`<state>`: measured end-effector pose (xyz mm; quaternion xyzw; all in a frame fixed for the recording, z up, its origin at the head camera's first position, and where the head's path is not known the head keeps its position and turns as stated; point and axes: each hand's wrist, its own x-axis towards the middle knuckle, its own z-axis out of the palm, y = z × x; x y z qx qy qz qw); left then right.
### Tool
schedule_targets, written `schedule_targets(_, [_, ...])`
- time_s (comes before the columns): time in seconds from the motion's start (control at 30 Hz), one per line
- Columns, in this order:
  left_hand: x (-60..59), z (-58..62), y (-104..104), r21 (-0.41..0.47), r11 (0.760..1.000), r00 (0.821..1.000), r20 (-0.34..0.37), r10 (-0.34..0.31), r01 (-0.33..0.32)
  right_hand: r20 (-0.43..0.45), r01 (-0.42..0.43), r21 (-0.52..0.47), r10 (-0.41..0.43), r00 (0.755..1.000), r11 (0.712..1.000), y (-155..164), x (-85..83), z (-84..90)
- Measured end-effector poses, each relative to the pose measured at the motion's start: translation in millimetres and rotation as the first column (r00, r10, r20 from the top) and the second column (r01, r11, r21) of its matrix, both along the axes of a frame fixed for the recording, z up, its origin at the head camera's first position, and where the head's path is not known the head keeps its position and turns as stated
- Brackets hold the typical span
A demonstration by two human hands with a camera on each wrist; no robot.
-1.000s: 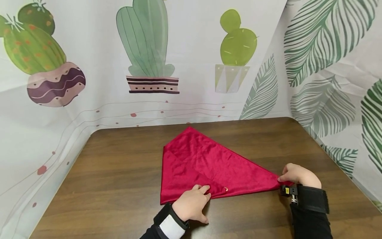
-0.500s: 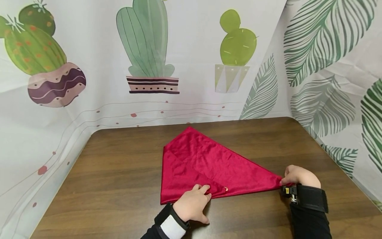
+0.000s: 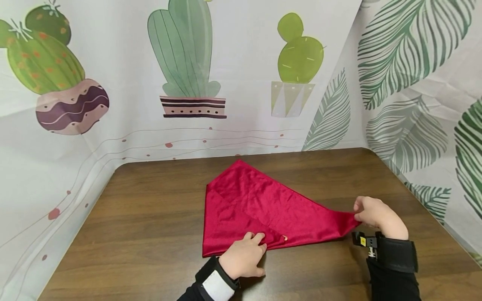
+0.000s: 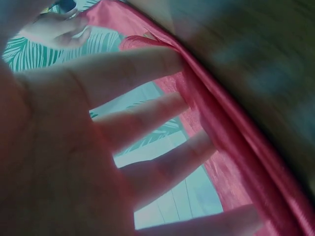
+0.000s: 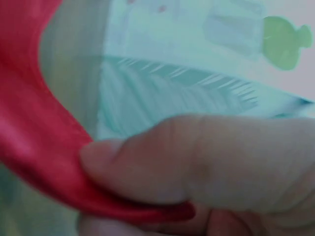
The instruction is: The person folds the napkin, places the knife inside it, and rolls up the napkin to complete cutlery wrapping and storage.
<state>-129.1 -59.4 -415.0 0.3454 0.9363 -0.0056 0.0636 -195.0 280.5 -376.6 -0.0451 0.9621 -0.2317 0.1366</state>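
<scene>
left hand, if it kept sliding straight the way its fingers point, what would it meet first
Probably only more of the red cloth: the left hand already presses its near edge, fingers aimed across the folded layers. Beyond lies bare table.

Right hand point(image 3: 378, 214) — previously low at the table point(image 3: 150, 217) surface with the pinched corner of the red cloth point(image 3: 260, 205) lying flat — is now raised and drawn slightly inward; the cloth's right tip is lifted off the wood, its edge curving upward.
</scene>
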Motion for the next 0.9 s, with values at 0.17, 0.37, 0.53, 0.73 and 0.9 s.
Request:
schedule_targets(0.17, [-2.4, 2.1, -2.7, 0.004, 1.0, 0.999, 0.038, -0.015, 0.015, -0.219, 0.019, 0.069, -0.004, 0.976, 0.997, -18.9, 10.0, 20.2])
schedule_targets(0.37, [-8.5, 11.2, -6.6, 0.154, 0.988, 0.998, -0.065, -0.006, 0.016, -0.514, 0.056, -0.065, -0.082, 0.854, 0.996, -57.1, 14.7, 30.4])
schedule_targets(0.53, [-10.3, 19.3, -2.1, 0.45, 0.893, 0.976, -0.192, 0.1, -0.004, -0.642, 0.001, -0.228, -0.151, 0.752, 0.974, -92.3, 20.2, 29.9])
schedule_targets(0.73, [-7.6, 29.0, 1.4, 0.637, 0.771, 0.966, -0.194, 0.172, -0.01, -0.713, -0.102, -0.296, -0.149, 0.685, 0.95, -130.7, 28.8, 25.6])
schedule_targets(0.9, [-5.7, 30.8, 2.3, 0.699, 0.715, 0.954, -0.232, 0.191, 0.027, -0.736, -0.231, -0.281, -0.054, 0.675, 0.932, -155.8, 36.4, 18.3])
